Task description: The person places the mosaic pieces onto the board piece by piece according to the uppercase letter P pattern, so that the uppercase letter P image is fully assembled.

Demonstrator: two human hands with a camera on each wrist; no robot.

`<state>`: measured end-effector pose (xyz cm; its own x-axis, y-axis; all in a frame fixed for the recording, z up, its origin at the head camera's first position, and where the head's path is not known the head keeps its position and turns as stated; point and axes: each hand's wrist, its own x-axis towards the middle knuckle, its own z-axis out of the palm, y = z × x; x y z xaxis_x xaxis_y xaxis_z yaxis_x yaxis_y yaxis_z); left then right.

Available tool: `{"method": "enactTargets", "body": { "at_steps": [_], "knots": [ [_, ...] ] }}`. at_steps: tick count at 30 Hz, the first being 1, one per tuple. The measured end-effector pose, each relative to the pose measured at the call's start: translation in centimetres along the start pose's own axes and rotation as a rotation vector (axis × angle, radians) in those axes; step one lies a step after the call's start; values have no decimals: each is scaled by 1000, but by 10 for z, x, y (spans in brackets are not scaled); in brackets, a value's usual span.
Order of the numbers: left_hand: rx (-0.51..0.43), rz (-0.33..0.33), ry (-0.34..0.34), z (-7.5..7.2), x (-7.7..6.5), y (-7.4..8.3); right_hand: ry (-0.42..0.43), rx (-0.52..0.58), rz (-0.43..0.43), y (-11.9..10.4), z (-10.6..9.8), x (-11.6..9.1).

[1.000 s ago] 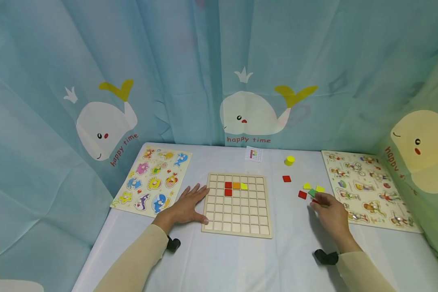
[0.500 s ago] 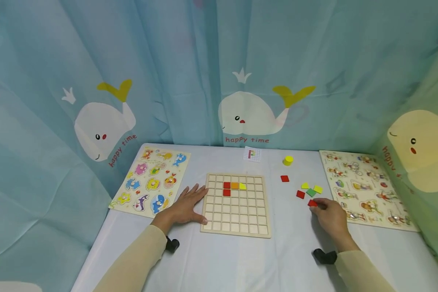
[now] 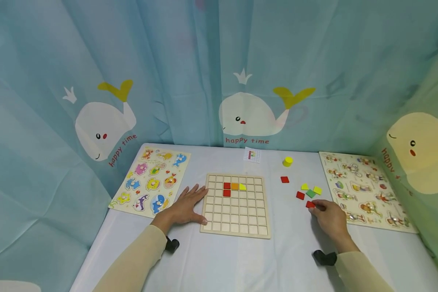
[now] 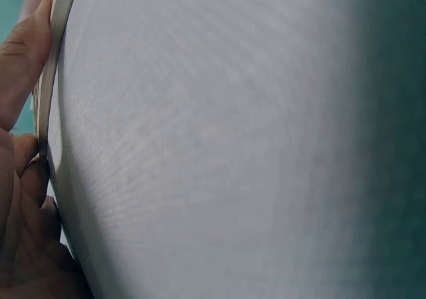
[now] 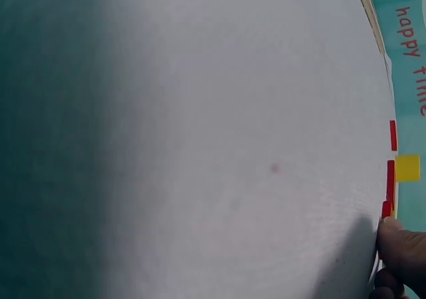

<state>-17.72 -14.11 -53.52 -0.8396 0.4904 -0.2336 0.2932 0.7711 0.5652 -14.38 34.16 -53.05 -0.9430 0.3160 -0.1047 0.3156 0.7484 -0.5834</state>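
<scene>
My right hand (image 3: pixel 331 219) pinches a red square tile (image 3: pixel 310 205) between thumb and forefinger, low over the white cloth at the right. In the right wrist view the thumb (image 5: pixel 394 236) lies right at the tile's end. Just beyond it are another red tile (image 3: pixel 300 195), a green tile (image 3: pixel 310 194) and two yellow pieces (image 3: pixel 317 190). My left hand (image 3: pixel 185 207) rests with spread fingers along the left edge of the wooden grid board (image 3: pixel 237 215). Two red tiles (image 3: pixel 227 193), an orange tile (image 3: pixel 235 186) and a yellow piece with a slanted side (image 3: pixel 242 187) sit in the board's upper cells.
A lone red tile (image 3: pixel 284 179) and a yellow cylinder (image 3: pixel 287 162) stand right of the board. Behind it lies a small printed pattern card (image 3: pixel 252 155). Picture puzzle boards flank the work: sea animals (image 3: pixel 149 180) left, figures (image 3: pixel 366 190) right. A blue-green curtain (image 3: pixel 190 81) closes the back.
My right hand has drawn back slightly from the pile with a red tile at its fingertips, uncovering the green tile. The left hand stays at the board.
</scene>
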Motion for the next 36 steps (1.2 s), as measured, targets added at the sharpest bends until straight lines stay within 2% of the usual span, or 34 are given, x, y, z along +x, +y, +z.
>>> {"method": "enactTargets", "body": {
  "at_steps": [6, 18, 27, 36],
  "knots": [
    [6, 4, -4, -1, -1, 1, -7, 35, 3, -2, -1, -2],
    [10, 11, 0, 0, 0, -1, 55, 65, -68, -5, 0, -1],
    [10, 5, 1, 1, 2, -3, 69, 102, -107, -22, 10, -4],
    [11, -3, -3, 1, 2, -2, 29, 152, -127, -41, 21, -5]
  ]
}}
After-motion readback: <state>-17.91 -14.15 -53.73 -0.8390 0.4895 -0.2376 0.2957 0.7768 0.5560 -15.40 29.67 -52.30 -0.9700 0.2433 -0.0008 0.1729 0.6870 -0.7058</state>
